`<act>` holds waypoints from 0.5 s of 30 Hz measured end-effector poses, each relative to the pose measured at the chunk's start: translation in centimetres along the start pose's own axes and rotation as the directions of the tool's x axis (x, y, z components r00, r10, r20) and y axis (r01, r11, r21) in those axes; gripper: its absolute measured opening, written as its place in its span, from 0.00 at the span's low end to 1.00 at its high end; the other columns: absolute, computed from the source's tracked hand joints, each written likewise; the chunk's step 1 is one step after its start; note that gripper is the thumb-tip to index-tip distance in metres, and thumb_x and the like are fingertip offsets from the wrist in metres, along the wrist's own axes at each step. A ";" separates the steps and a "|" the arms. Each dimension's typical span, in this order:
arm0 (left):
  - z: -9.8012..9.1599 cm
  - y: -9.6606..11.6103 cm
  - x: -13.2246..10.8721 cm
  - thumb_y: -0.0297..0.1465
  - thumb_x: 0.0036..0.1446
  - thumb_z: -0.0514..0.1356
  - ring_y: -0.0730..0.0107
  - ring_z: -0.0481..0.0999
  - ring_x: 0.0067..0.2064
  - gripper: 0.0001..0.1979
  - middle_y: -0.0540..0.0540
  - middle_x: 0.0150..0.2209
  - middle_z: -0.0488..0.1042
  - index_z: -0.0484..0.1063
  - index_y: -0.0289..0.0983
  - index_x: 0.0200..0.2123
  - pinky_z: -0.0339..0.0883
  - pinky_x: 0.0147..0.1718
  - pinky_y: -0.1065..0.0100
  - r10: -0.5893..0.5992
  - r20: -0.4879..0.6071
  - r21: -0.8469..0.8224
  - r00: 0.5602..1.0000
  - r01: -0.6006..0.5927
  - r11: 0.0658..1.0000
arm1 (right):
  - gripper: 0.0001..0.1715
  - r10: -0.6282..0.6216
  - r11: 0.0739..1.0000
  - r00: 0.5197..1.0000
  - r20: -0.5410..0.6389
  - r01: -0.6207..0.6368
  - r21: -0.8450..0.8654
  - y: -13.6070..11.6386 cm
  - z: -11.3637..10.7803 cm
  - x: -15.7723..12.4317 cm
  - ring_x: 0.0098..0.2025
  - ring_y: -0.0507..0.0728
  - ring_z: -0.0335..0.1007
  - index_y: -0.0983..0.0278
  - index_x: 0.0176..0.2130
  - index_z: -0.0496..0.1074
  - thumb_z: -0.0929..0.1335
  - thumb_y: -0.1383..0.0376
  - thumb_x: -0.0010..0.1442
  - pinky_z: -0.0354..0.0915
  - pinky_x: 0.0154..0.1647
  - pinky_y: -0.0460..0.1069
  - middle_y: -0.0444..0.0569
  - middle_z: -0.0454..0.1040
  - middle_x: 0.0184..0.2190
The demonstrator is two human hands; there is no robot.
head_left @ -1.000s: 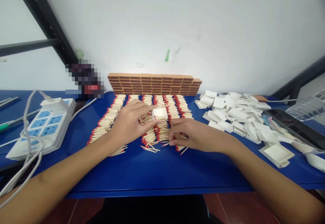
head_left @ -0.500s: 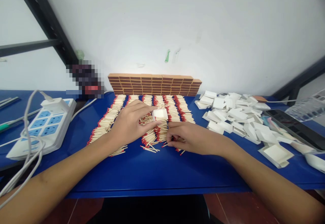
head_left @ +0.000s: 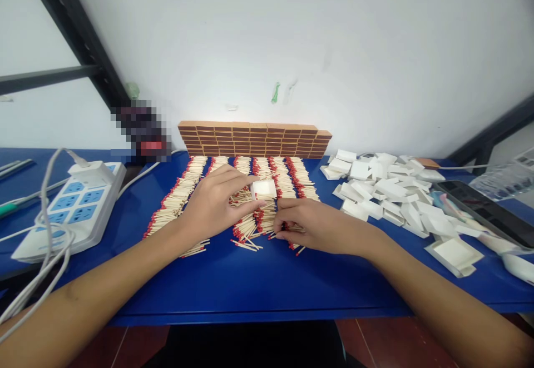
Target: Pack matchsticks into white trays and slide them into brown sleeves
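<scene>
Between the thumb and fingers of my left hand (head_left: 221, 198) is a small white matchbox tray (head_left: 263, 188), tilted so that its inside shows; a few match heads show at its lower edge. My right hand (head_left: 302, 220) is closed low at the near end of the rows, its thumb and fingertips pinched among matchsticks; exactly what they grip is too small to make out. Red-tipped matches (head_left: 179, 195) lie in several long rows running away from me. Parts of the middle rows are hidden behind my hands.
Matchboxes with brown sides (head_left: 254, 140) are stacked in a low wall at the back. Loose white trays (head_left: 384, 184) are heaped on the right, beside a dark phone (head_left: 488, 212). A power strip (head_left: 79, 207) with cables stands left on the blue table (head_left: 258, 284).
Almost nothing differs. My left hand keeps the tray in the same spot, and my right hand's fingers have shifted only slightly among the matches.
</scene>
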State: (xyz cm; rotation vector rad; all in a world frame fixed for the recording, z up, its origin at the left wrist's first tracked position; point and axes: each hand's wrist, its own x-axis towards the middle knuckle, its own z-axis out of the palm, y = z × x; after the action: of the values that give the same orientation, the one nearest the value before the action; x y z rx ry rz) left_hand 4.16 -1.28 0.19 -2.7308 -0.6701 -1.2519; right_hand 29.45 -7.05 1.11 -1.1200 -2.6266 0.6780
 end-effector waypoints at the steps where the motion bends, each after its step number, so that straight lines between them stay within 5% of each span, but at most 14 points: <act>1: 0.0 0.0 0.0 0.40 0.63 0.70 0.61 0.79 0.41 0.17 0.44 0.38 0.82 0.79 0.37 0.50 0.74 0.43 0.60 -0.004 0.003 0.001 1.000 0.004 1.000 | 0.08 0.000 1.000 1.000 -0.008 0.000 -0.001 0.0 0.0 0.0 0.36 0.53 0.72 0.62 0.40 0.79 0.71 0.73 0.65 0.66 0.36 0.48 0.47 0.76 0.40; 15: 0.1 0.0 -0.2 0.38 0.62 0.71 0.61 0.78 0.40 0.18 0.44 0.38 0.82 0.79 0.35 0.50 0.73 0.42 0.60 0.007 -0.008 0.006 1.000 -0.007 1.000 | 0.08 0.030 0.999 0.999 -0.031 -0.031 -0.014 -0.1 0.0 0.1 0.35 0.52 0.73 0.61 0.43 0.81 0.73 0.72 0.64 0.67 0.35 0.47 0.47 0.75 0.41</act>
State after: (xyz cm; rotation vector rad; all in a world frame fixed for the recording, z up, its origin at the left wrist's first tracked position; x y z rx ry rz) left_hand 4.13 -1.31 0.03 -2.7193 -0.6619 -1.2560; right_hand 29.36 -7.04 1.19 -1.1673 -2.5977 0.6439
